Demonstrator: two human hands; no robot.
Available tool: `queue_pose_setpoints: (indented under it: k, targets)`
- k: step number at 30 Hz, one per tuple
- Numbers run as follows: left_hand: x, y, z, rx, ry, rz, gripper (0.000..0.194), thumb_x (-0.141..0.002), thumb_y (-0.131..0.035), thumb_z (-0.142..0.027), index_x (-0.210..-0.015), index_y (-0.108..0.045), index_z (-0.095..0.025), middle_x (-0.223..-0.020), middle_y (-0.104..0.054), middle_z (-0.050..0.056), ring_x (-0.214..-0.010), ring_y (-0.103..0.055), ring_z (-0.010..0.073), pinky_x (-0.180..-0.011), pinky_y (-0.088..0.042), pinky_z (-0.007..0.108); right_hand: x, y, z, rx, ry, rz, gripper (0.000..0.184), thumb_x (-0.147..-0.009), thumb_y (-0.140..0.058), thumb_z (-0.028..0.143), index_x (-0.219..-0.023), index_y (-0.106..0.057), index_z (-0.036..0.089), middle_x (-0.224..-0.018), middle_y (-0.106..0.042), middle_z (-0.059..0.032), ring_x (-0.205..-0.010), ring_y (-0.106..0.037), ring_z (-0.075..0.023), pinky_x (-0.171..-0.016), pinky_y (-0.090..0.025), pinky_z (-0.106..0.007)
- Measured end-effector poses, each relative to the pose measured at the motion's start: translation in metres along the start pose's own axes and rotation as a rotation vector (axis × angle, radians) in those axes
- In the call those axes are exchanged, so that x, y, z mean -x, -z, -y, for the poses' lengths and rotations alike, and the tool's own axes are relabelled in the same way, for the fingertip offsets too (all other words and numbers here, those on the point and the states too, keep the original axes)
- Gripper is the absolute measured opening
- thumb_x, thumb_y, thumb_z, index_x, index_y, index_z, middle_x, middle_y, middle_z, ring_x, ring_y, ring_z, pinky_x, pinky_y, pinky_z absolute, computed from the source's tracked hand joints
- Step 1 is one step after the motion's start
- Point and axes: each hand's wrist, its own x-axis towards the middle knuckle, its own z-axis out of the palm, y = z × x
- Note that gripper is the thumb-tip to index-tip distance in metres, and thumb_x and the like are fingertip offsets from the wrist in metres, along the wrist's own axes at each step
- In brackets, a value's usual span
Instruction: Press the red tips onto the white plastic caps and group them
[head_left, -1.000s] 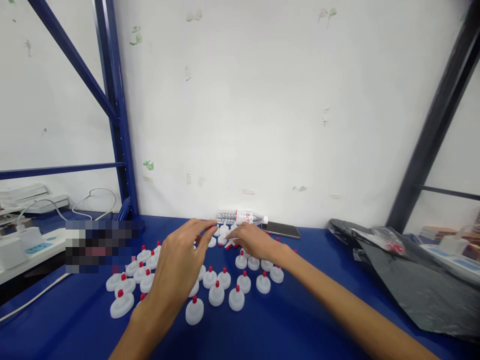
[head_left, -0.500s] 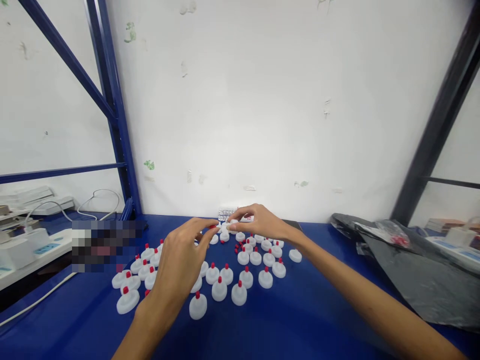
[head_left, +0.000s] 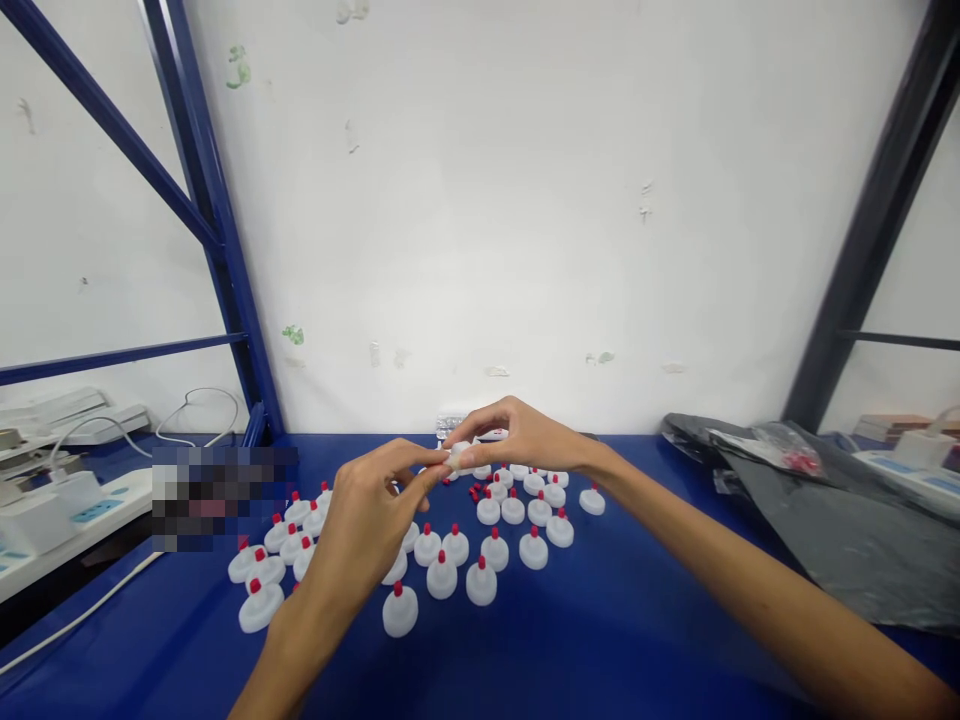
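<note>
My right hand (head_left: 517,438) pinches a white round bottle lid (head_left: 459,453) between thumb and fingers above the far part of the table. The fingertips of my left hand (head_left: 379,495) are pressed together at the lid's near left side. They cover the small red cap seen in them a moment ago. Many more white lids with red-capped nozzles stand on the blue table, such as one lid (head_left: 400,612) at the front and another lid (head_left: 262,607) left of my left wrist. Loose red caps (head_left: 478,492) lie just below my right hand.
A blue metal post (head_left: 229,240) rises at the left and a dark post (head_left: 862,220) at the right. Grey plastic bags (head_left: 810,530) cover the table's right side. A white power strip (head_left: 97,515) with cables lies at the left, near a blurred-out patch.
My left hand has brought the red cap up to the white lid in my right hand, so the fingertips of both hands now meet. The view has shifted slightly.
</note>
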Motion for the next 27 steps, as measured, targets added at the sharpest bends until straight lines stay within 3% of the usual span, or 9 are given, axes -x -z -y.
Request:
queue_pose_setpoints:
  k: [5,7,10,14,19,27]
  targets:
    - [0.0,0.002,-0.006,0.081,0.149,-0.012,0.026,-0.087,-0.068,-0.045,-0.098,-0.076,-0.023,-0.069,-0.073,0.001,-0.051,-0.063,0.0153,-0.042,-0.04,0.023,0.002,0.0,0.007,-0.06,-0.006,0.017,0.053,-0.085,-0.076,0.046,-0.13,-0.059,0.026,-0.098,-0.073,-0.0032,-0.09,-0.069,-0.0195,-0.079,-0.052,-0.032]
    - [-0.001,0.005,-0.007,0.17,0.225,-0.022,0.031,-0.081,-0.075,-0.045,-0.102,-0.072,-0.022,-0.072,-0.074,0.001,-0.049,-0.063,0.0155,-0.04,-0.04,0.022,0.005,0.0,0.013,-0.029,0.014,0.027,0.058,-0.085,-0.077,0.044,-0.135,-0.053,0.027,-0.099,-0.072,-0.0025,-0.088,-0.07,-0.0183,-0.077,-0.053,-0.031]
    - [-0.003,0.008,-0.01,0.32,0.283,-0.035,0.047,-0.072,-0.083,-0.043,-0.11,-0.063,-0.022,-0.084,-0.077,0.002,-0.05,-0.065,0.0154,-0.041,-0.043,0.022,0.007,-0.002,0.021,0.044,0.055,0.084,0.051,-0.09,-0.071,0.042,-0.136,-0.054,0.029,-0.096,-0.072,-0.0006,-0.084,-0.07,-0.0167,-0.072,-0.053,-0.028]
    - [-0.004,0.01,-0.013,0.34,0.314,-0.037,0.06,-0.071,-0.084,-0.046,-0.119,-0.057,-0.023,-0.081,-0.075,0.001,-0.05,-0.064,0.0149,-0.041,-0.043,0.021,0.007,-0.005,0.027,0.087,0.095,0.144,0.038,-0.097,-0.064,0.038,-0.133,-0.06,0.031,-0.095,-0.075,0.0003,-0.088,-0.07,-0.0168,-0.073,-0.052,-0.027]
    - [-0.003,0.008,-0.014,0.345,0.3,-0.034,0.061,-0.074,-0.081,-0.05,-0.123,-0.057,-0.023,-0.081,-0.074,0.002,-0.051,-0.065,0.0166,-0.039,-0.042,0.021,0.006,-0.004,0.029,0.114,0.106,0.069,0.033,-0.096,-0.065,0.04,-0.128,-0.066,0.031,-0.091,-0.073,0.001,-0.082,-0.069,-0.016,-0.071,-0.051,-0.027]
    - [-0.003,0.007,-0.01,0.357,0.278,-0.005,0.051,-0.079,-0.079,-0.042,-0.123,-0.058,-0.025,-0.08,-0.074,0.0,-0.052,-0.064,0.0143,-0.044,-0.045,0.021,0.008,-0.01,0.032,0.227,0.135,0.105,0.039,-0.098,-0.062,0.043,-0.136,-0.06,0.032,-0.093,-0.074,0.0005,-0.082,-0.069,-0.0157,-0.074,-0.05,-0.027]
